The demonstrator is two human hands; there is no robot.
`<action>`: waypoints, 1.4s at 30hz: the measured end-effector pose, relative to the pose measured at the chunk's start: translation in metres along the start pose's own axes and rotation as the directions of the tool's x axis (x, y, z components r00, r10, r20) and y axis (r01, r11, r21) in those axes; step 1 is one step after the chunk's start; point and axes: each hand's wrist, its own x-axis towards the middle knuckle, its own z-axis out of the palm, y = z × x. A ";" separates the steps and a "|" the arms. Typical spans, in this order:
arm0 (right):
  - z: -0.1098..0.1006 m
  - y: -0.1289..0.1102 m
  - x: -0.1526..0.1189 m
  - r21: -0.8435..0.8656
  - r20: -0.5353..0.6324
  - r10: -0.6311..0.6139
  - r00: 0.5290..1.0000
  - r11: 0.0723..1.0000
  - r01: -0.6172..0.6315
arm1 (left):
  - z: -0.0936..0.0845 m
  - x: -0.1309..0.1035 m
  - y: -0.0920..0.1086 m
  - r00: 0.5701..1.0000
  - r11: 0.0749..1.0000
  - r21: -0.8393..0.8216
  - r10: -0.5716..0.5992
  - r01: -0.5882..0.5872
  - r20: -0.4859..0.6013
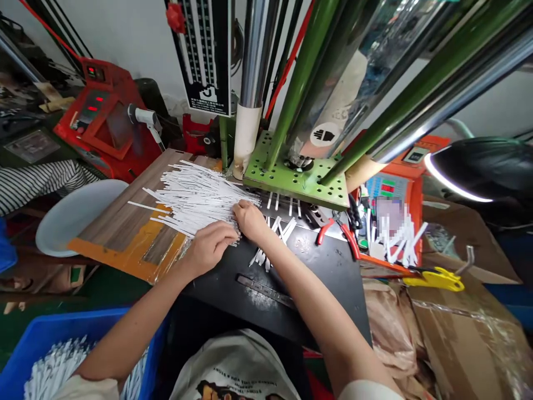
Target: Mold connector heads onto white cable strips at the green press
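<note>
A heap of thin white strips [195, 191] lies in front of me, their ends pointing to the right. At the near right end of the heap my left hand [213, 245] is closed, thumb and fingers pinched together over the strip ends. Just beyond it my right hand [249, 221] has its fingers curled and pressed in against the same ends. What either hand grips is hidden by the fingers. A smaller bunch of white strips [261, 256] lies on the black tabletop [328, 289], partly behind my right forearm. Several more strips stick out under the green drilled plate [293, 178].
Red-handled pliers [348, 240] and a flat metal bar [266, 291] rest on the black top. The green press columns rise close ahead. At right are an orange control box [416, 222] and a yellow tool [441, 279]; at lower left, a blue bin [45, 328] of strips.
</note>
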 end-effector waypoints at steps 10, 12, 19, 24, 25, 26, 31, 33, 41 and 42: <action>0.004 0.019 -0.168 0.313 -0.207 0.272 0.940 0.928 -0.200 | 0.009 -0.037 0.017 0.938 0.858 -0.392 -0.345 0.331 0.036; 0.012 0.012 -0.202 0.503 -0.230 0.376 0.898 0.836 -0.221 | 0.027 -0.048 0.025 0.972 0.925 -0.298 -0.217 0.235 0.091; 0.041 -0.020 -0.237 0.588 -0.356 0.381 0.853 0.801 -0.113 | 0.075 -0.050 0.048 0.948 0.977 -0.192 -0.022 0.087 0.316; 0.048 -0.020 -0.239 0.457 -0.394 0.279 0.876 0.886 -0.077 | 0.074 -0.051 0.052 0.939 0.995 -0.101 0.031 0.004 0.344; 0.048 -0.019 -0.239 0.447 -0.407 0.256 0.877 0.893 -0.054 | 0.073 -0.052 0.052 0.935 0.997 -0.079 0.052 -0.025 0.351; 0.048 -0.018 -0.240 0.443 -0.419 0.237 0.877 0.896 -0.031 | 0.072 -0.054 0.053 0.932 0.997 -0.052 0.071 -0.057 0.357; 0.025 0.005 -0.231 0.527 -0.239 0.079 0.968 0.848 0.061 | 0.078 -0.062 0.058 0.919 0.992 0.062 0.080 -0.112 0.386; 0.013 0.017 -0.215 0.547 -0.134 -0.032 0.990 0.831 0.101 | 0.078 -0.060 0.058 0.913 0.991 0.056 0.087 -0.119 0.398; 0.016 0.026 -0.132 0.361 -0.198 -0.302 0.932 0.862 0.356 | -0.003 -0.051 0.004 0.936 0.914 0.404 -0.106 -0.041 0.336; 0.017 0.029 -0.130 0.331 -0.188 -0.302 0.935 0.876 0.350 | -0.017 -0.052 -0.009 0.932 0.870 0.492 -0.157 -0.026 0.327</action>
